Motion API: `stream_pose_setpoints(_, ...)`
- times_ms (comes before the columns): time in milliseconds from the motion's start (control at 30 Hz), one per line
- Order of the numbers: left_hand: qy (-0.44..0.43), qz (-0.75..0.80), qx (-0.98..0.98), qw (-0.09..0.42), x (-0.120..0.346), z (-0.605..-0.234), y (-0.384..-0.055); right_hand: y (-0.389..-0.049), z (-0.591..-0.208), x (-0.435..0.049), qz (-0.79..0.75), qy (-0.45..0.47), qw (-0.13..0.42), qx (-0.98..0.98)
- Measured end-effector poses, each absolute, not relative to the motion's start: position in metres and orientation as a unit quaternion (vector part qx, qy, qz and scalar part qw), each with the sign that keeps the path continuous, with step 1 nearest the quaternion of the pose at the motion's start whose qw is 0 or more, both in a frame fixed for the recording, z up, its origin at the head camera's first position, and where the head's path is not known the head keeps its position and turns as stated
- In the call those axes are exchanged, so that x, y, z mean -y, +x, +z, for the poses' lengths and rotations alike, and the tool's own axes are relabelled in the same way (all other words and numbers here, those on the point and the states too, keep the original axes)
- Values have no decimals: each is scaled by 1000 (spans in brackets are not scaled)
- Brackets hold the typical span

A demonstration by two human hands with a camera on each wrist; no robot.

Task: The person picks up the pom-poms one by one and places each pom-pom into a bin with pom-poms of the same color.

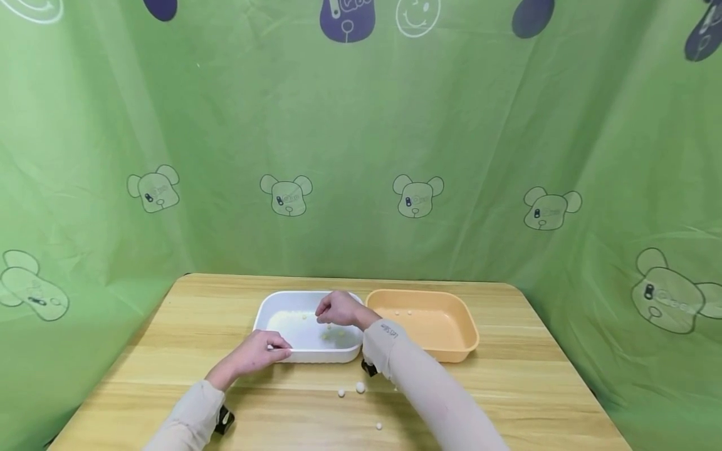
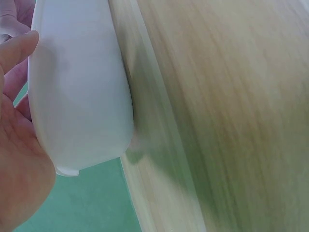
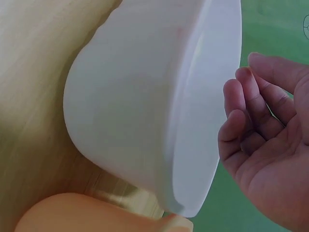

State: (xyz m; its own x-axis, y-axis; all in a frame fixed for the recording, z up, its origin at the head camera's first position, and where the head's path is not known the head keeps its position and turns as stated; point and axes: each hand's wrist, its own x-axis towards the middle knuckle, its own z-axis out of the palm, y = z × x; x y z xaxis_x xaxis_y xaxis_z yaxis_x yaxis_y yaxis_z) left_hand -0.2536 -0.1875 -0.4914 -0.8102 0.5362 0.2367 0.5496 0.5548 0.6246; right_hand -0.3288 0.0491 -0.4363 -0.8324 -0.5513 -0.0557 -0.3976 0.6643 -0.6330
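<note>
My left hand [image 1: 254,352] grips the near-left rim of a white plastic basin [image 1: 321,357], thumb on the outer wall [image 2: 82,87] and other fingers behind the rim. Several small yellowish balls [image 1: 304,317] lie on the basin's floor. Above the basin's right part hovers my right hand [image 1: 341,309], its fingers curled and the thumb tip close to the index fingertip. In the right wrist view no object shows between those fingertips. An orange basin [image 1: 470,338] stands to the right of the white one, with small pale balls [image 1: 409,312] inside.
On the wooden table [image 1: 293,419] in front of the basins lie a larger white ball [image 1: 360,388] and smaller white balls [image 1: 341,393]. My right forearm [image 1: 429,388] passes in front of the orange basin's left part. A green printed curtain [image 1: 350,244] surrounds the table's back and sides.
</note>
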Motion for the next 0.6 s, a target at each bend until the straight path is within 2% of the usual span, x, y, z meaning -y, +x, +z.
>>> stream_pose_setpoints(600, -314, -348, 884, 1, 188, -488, -253, -309, -428, -95, -334, -261, 116, -898)
